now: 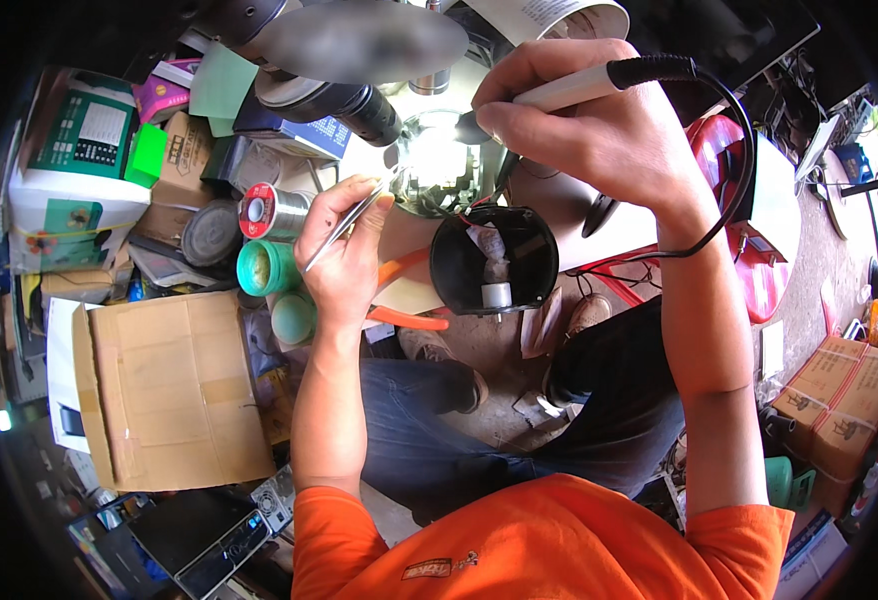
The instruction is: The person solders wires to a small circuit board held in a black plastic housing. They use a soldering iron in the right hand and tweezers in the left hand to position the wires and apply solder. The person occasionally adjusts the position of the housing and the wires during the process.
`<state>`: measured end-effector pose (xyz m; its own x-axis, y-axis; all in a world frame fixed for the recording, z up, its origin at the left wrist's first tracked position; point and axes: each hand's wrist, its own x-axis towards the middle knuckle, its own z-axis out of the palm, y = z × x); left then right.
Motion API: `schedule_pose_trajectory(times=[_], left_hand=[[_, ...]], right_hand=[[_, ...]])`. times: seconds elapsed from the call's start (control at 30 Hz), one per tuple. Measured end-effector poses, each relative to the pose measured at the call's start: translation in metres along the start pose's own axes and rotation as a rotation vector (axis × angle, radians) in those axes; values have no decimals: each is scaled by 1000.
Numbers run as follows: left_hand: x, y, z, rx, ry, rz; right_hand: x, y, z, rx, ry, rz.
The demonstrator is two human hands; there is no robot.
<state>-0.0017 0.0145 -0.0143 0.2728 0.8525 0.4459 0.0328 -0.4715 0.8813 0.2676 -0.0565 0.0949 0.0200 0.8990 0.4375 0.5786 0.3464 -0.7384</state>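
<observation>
My left fingers [331, 203] pinch tweezers [343, 230]; my right fingers [537, 126] pinch a white corded tool [571, 89]; a black housing [457, 268] sits between them, nearer me.

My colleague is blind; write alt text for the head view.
Right hand holds a white pen-shaped tool with black cord, left hand thin silver metal tweezers, near a brightly lit spot beyond a round black housing.

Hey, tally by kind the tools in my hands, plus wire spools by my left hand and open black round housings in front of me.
Tweezers, in the left hand: 1
Corded pen-shaped tool, in the right hand: 1
Wire spool: 1
Black round housing: 1
Total: 4
</observation>
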Motion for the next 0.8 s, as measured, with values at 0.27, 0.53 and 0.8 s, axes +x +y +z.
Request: schedule_pose_trajectory(times=[0.27,0.53,0.8], left_hand=[[-1,4,0,26,14,-28],[-2,2,-2,98,-52,-9],[0,4,4,148,-34,34]], right_hand=[[1,2,-1,-12,59,27],[1,-2,-5,74,-26,162],[5,8,-8,-265,44,-245]])
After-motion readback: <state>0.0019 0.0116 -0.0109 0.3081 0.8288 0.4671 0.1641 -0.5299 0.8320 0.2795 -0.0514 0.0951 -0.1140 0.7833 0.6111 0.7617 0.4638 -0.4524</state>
